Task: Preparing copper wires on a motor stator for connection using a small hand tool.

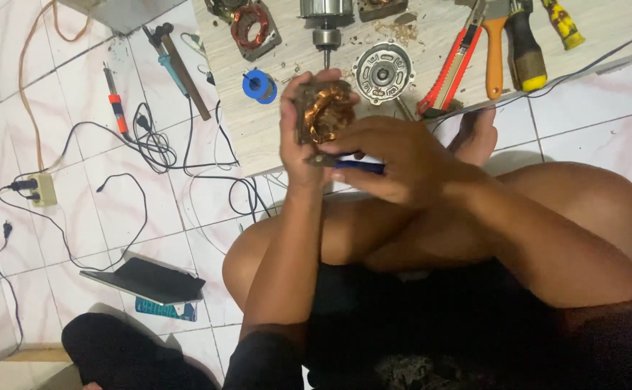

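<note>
My left hand [296, 133] grips a motor stator with copper windings [326, 110], held upright in front of the low board's near edge. Closed around a blue-handled tool [359, 167], my right hand [395, 160] puts its metal tip against the stator's lower side. I sit cross-legged on the tiled floor with both forearms over my knees.
The low wooden board [258, 126] carries a round metal motor cover [382, 71], a rotor shaft [326, 29], another stator [254, 29], a blue solder spool [260, 86], an orange cutter [452, 68] and pliers [525, 47]. A hammer [180, 66], soldering iron [117, 107], cables, power strip [41, 190] and tablet [146, 280] lie on the floor at left.
</note>
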